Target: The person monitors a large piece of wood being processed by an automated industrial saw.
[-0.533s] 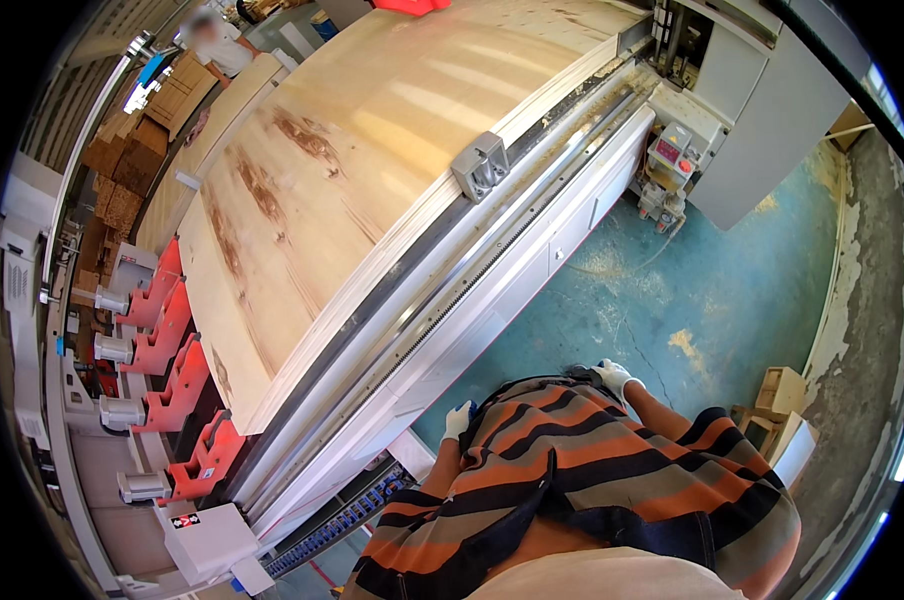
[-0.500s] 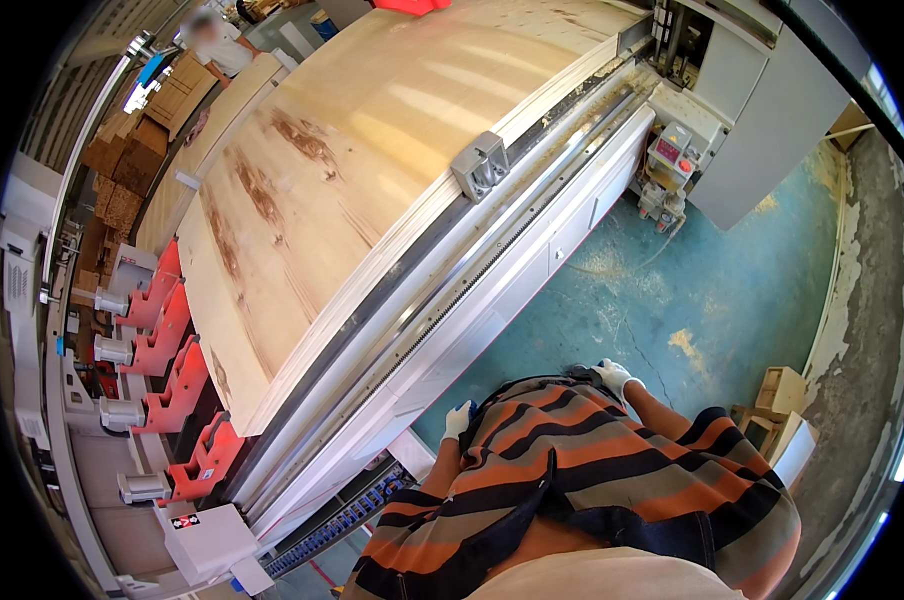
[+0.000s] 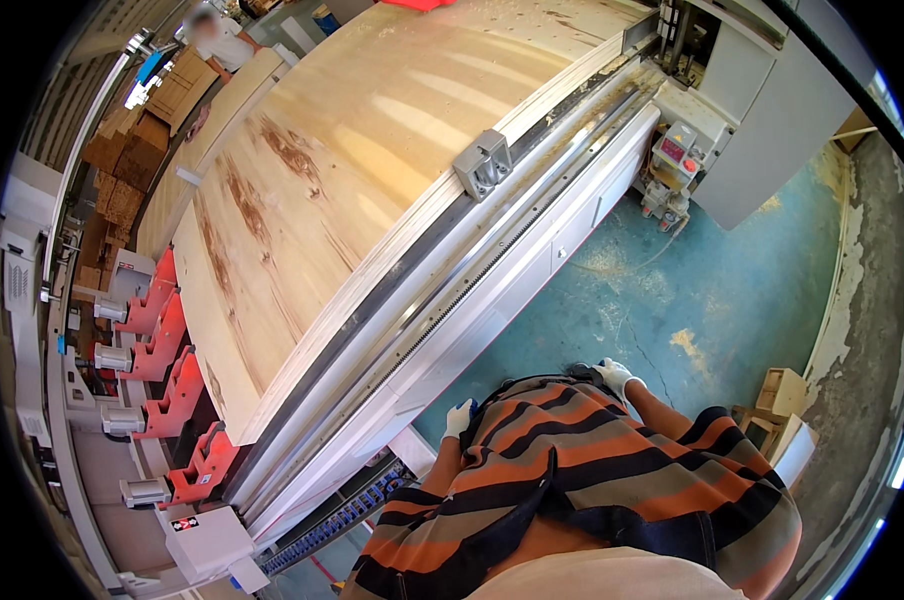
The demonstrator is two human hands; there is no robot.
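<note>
Left hand point(image 3: 459, 418) and right hand point(image 3: 613, 375), white-gloved, at either side of the striped shirt point(image 3: 582, 440), near its front edge. Fingers partly hidden; cannot tell if either grip is closed on anything. Plywood stack point(image 3: 362, 170) lies on the machine beyond, ahead and left, well apart from both hands. Stacking looks done; any cutting left, cannot tell. Arms lowered, elbows bent, forearms forward. Farther out: red clamps point(image 3: 204, 462) by the stack's left end, grey block point(image 3: 483, 165) at its near edge.
</note>
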